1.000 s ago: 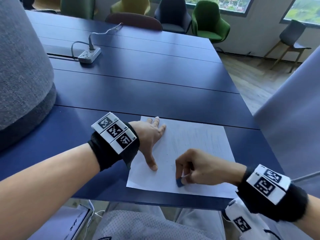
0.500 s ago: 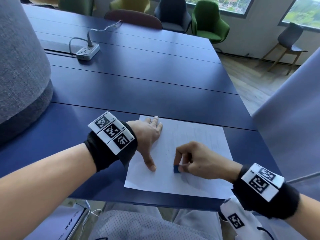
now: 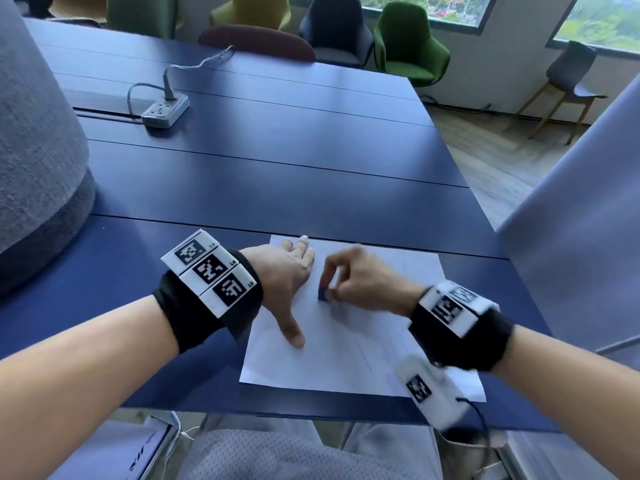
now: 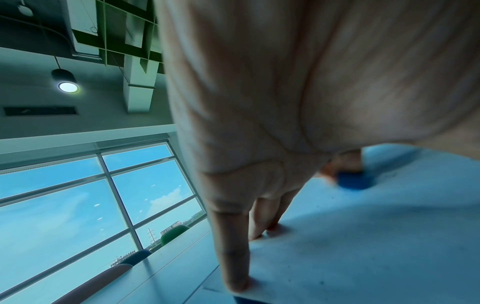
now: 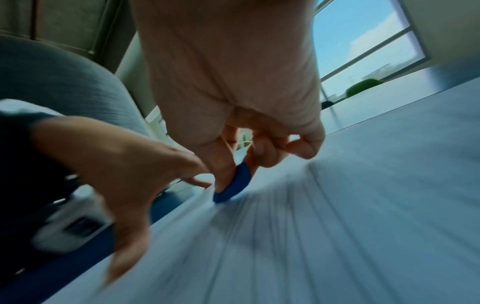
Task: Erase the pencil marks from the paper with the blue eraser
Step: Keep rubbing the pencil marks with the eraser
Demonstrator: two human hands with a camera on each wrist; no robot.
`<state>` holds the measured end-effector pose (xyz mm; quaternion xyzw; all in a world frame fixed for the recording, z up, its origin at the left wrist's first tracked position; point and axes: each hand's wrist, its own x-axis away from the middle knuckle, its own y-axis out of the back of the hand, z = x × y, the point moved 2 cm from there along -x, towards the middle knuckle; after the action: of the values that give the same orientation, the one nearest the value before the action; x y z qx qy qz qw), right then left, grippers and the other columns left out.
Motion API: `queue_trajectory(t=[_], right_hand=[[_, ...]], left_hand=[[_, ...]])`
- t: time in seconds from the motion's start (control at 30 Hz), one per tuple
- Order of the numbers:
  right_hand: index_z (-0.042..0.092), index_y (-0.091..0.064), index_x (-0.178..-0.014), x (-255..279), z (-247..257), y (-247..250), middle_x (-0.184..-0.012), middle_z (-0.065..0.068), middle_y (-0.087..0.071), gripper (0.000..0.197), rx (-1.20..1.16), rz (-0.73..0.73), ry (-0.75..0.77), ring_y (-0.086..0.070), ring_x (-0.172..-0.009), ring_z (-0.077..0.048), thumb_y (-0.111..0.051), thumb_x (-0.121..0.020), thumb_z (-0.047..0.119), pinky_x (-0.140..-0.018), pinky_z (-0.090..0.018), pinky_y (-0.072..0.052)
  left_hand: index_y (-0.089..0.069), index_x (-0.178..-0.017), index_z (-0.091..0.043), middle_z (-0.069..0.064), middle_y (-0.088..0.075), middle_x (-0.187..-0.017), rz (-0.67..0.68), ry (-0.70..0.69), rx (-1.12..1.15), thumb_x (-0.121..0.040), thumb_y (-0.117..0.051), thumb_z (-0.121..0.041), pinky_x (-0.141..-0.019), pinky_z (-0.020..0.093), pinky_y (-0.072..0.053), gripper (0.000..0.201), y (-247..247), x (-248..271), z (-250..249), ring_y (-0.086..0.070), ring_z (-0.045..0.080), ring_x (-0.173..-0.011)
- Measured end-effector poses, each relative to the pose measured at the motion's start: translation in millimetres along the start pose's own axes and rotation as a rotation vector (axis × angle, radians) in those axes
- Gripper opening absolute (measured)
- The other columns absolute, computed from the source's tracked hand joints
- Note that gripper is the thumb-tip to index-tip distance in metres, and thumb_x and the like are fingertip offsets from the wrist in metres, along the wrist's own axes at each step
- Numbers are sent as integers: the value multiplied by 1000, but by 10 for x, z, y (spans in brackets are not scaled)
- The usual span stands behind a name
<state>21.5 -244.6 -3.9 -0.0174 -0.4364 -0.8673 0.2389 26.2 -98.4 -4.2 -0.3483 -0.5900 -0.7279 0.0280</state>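
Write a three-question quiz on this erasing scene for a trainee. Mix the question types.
1. True or false: the left hand lies flat on the paper.
2. Multiple choice: the right hand pinches A) a pencil, B) the eraser, C) a cable.
3. Fill in: far back on the table sits a power ____.

Key: 1 true; its straight fingers press on the sheet. 2 B; the eraser tip touches the paper. 3 strip.
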Motion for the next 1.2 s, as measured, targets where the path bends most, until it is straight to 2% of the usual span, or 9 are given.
queue_trajectory(t=[0.1,0.27,0.43,0.6,0.77,0.9,0.97,1.07,1.2], right_hand=[[20,-71,-76,228,18,-76,-55,8,-53,15,62,279,46,-44,-44,-3,-70,-76,6,-44,-10,-33],[19,-72,-79,98,1,-47,-60,6,-58,13,27,62,41,-49,-50,-3,-68,-78,7,-47,-9,-35],[20,-73,-83,381,-31,-140,-66,5,-61,12,100,372,89,-48,-54,-5,-69,-79,9,-53,-18,-40],[17,-72,-83,280,-73,-125,-65,0,-59,9,17,135,98,-45,-49,-4,-68,-80,9,-48,-12,-34],[21,-72,-80,484,-134,-129,-74,-9,-63,14,67,374,127,-49,-61,-11,-69,-77,8,-59,-32,-45],[18,-72,-83,344,-181,-59,-68,0,-58,9,-5,127,70,-44,-51,-3,-68,-81,10,-51,-13,-36],[19,-71,-82,387,-199,-65,-70,-2,-58,10,13,193,83,-44,-53,-3,-68,-81,9,-52,-15,-37],[20,-73,-82,497,-167,-96,-74,-8,-62,10,65,394,88,-51,-62,-10,-71,-78,11,-60,-31,-45],[17,-73,-85,158,-115,-18,-60,6,-58,10,56,196,41,-48,-50,-2,-70,-79,9,-51,-14,-38]], left_hand=[[9,-154,-2,12,17,-163,10,1,2,-54,-79,-73,-118,37,-23,151,-15,-24,14,3,26,-152],[11,-154,-3,12,19,-162,27,12,-5,-54,-78,-75,-118,38,-21,153,-16,-30,10,4,27,-152],[11,-154,-3,11,18,-163,22,13,-18,-54,-78,-74,-117,37,-23,151,-21,-33,11,2,27,-152],[9,-155,-4,11,17,-163,16,22,-15,-52,-79,-74,-117,40,-24,152,-18,-40,6,3,26,-152],[9,-155,-4,10,17,-163,15,23,8,-53,-81,-72,-118,38,-22,152,-23,-36,9,4,26,-152],[9,-155,-4,10,17,-163,6,20,2,-55,-80,-71,-117,37,-22,150,-5,-17,-2,3,26,-152],[10,-155,-4,9,17,-163,3,18,17,-55,-81,-71,-117,37,-22,150,-1,-6,4,4,25,-152],[9,-155,-3,9,17,-163,1,16,25,-55,-82,-69,-118,37,-22,150,1,-3,0,4,24,-152],[9,-155,-2,12,16,-163,7,14,-4,-56,-80,-70,-118,38,-24,149,17,0,-25,1,26,-152]])
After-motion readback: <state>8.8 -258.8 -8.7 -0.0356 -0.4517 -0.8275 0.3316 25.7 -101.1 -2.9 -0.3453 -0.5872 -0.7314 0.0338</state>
